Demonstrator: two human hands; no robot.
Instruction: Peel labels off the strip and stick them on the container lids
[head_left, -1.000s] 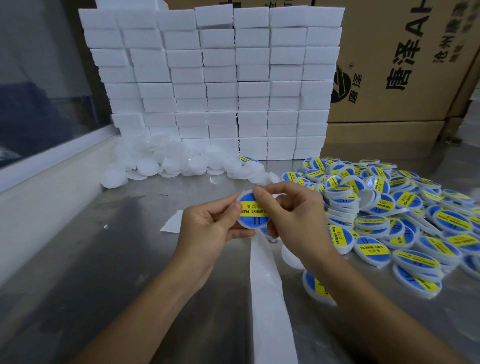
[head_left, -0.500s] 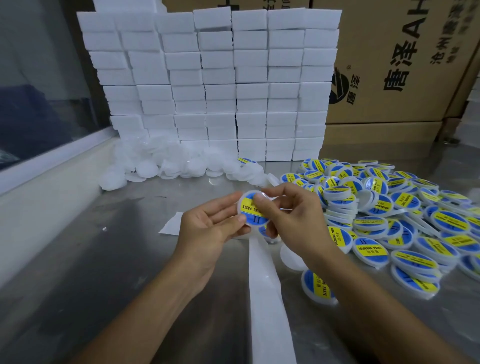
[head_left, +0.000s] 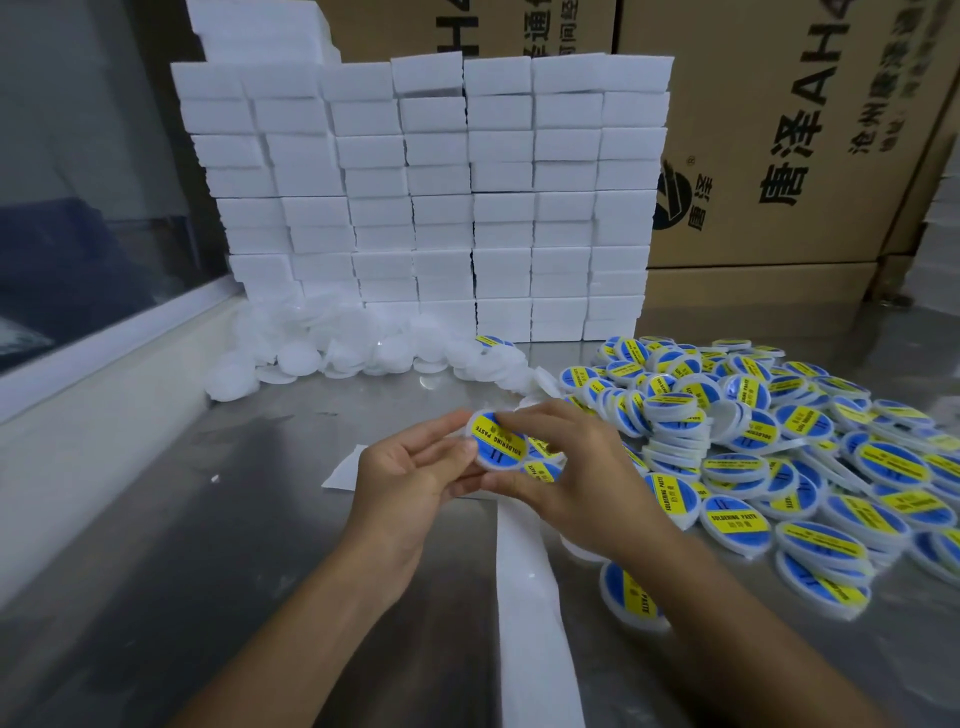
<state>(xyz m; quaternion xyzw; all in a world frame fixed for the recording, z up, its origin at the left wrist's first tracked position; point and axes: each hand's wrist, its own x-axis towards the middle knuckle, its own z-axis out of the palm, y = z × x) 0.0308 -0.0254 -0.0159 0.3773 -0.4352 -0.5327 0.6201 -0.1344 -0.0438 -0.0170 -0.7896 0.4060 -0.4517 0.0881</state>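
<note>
Round white plastic lid (head_left: 497, 441) with glossy blue-and-yellow "soldering paste" label, held above the brushed steel table (head_left: 208, 545), between both hands. Left hand (head_left: 410, 478) cradles its rim with loosely spread fingers; right hand (head_left: 566, 467) pinches it, fingertips on the label. Step looks like smoothing the label down. Next likely: drop it on the labelled lid pile (head_left: 779, 457), peel another from the white backing strip (head_left: 530, 613). Blank lids (head_left: 337, 353) lie by stacked white foam blocks (head_left: 441, 208).

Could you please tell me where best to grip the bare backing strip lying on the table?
Pinch the backing strip by its near free end, coming from above and from the person's side. It lies flat and thin on the table, with its far end under both hands.
</note>
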